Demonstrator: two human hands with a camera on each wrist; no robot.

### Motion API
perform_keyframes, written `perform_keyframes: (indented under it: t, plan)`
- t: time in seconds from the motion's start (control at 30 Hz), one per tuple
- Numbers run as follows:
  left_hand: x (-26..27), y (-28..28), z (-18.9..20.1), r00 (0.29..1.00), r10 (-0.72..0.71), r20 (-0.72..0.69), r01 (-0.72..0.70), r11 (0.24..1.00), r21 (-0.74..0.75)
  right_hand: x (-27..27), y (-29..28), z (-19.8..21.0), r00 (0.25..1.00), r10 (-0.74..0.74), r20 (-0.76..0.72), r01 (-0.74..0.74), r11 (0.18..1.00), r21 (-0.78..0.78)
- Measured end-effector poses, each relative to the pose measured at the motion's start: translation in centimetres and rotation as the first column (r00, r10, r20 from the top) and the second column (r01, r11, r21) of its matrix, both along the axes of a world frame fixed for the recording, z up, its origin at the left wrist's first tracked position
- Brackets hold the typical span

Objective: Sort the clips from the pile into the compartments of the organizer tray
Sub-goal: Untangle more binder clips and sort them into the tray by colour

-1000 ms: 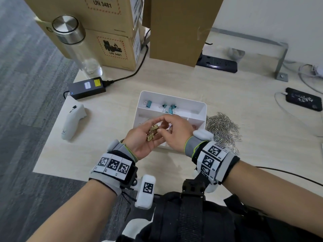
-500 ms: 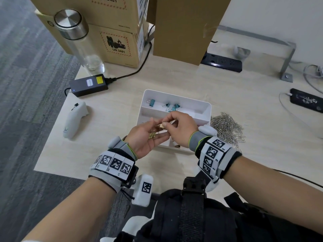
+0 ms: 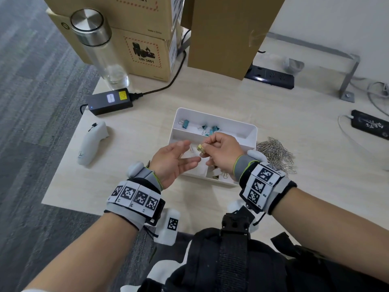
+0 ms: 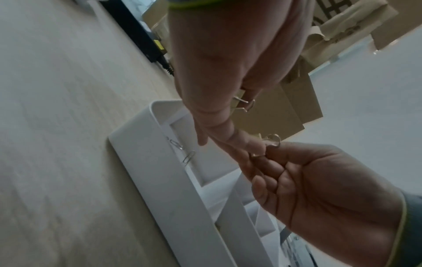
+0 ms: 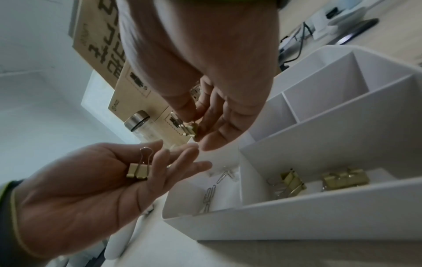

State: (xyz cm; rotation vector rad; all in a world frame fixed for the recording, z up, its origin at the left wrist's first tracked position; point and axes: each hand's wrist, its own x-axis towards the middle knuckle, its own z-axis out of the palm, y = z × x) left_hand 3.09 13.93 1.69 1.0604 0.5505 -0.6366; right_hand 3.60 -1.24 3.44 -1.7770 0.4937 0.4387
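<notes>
Gold binder clip (image 5: pixel 190 129) is pinched in right hand (image 3: pixel 221 152), above organizer tray (image 3: pixel 251 131). Second gold clip (image 5: pixel 137 173) is cradled on loosely open left hand (image 3: pixel 172 161). Release is best made low over the near-right compartment holding gold clips (image 5: pixel 345 178); paper-clip pile (image 3: pixel 275 154) lies right of tray.

Paper clip pile (image 3: pixel 275 155) lies right of tray (image 3: pixel 253 131).

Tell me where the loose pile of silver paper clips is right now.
In the head view the paper clip pile lies on the table, just off the right wall of the organizer tray, beyond the right hand.
</notes>
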Motion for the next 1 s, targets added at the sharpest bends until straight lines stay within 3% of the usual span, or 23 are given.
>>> perform_keyframes:
  t: [0.17,0.27,0.47,0.67,0.73,0.8,0.87,1.0]
  plan:
    - [0.2,0.4,0.7,0.994,0.013,-0.104,-0.031,0.986,-0.165,0.1,-0.5,0.1,0.986,-0.022,-0.164,0.063,0.966,0.249]
    - [0.2,0.5,0.7,0.993,-0.014,-0.115,-0.011,0.978,-0.210,0.1,-0.6,0.1,0.987,-0.011,-0.162,0.050,0.970,0.240]
    - [0.4,0.6,0.9,0.994,-0.006,-0.106,-0.013,0.984,-0.179,0.0,-0.8,0.3,0.977,-0.034,-0.211,0.094,0.955,0.281]
    - [0.1,-0.1,1.2,0.998,-0.038,-0.052,0.029,0.987,-0.160,-0.3,-1.2,0.9,0.965,0.067,-0.254,0.066,0.874,0.482]
    - [-0.1,-0.7,1.4,0.997,-0.069,-0.036,0.061,0.981,-0.184,-0.6,-1.3,0.7,0.975,0.082,-0.208,0.000,0.930,0.366]
    - [-0.3,-1.6,1.6,0.995,-0.093,-0.026,0.085,0.976,-0.201,-1.1,-1.5,-0.3,0.981,0.135,-0.142,-0.127,0.990,0.064]
    - [-0.4,-2.5,1.7,0.995,-0.100,-0.018,0.093,0.971,-0.222,-1.4,-1.6,-1.0,0.979,0.179,-0.093,-0.192,0.969,-0.155]
    - [-0.9,-4.2,1.9,0.976,-0.211,0.046,0.216,0.958,-0.189,-2.2,-3.2,-1.4,0.992,0.118,-0.044,-0.124,0.982,-0.144]
